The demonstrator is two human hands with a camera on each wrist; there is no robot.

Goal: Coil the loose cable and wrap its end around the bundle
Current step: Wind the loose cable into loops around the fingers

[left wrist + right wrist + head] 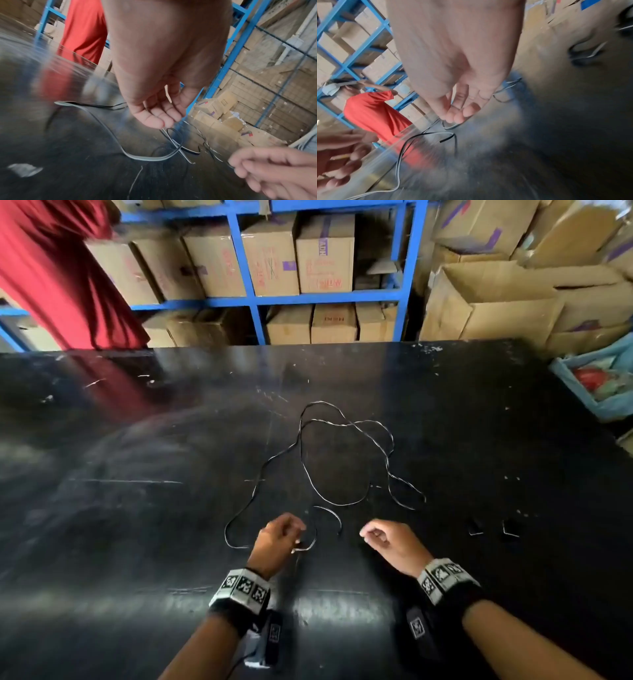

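A thin black-and-white cable lies in loose, crossing loops on the black table. One free end rests between my hands; in the right wrist view it is the black tip. My left hand hovers over a near loop. Its fingers are loosely curled just above the cable and grip nothing. My right hand hangs to the right of the free end. Its fingers are also loosely curled, with nothing in them.
Two small dark items lie on the table right of my right hand. A person in red stands at the far left edge. Blue shelving with cartons lines the back. A blue bin sits off the right edge.
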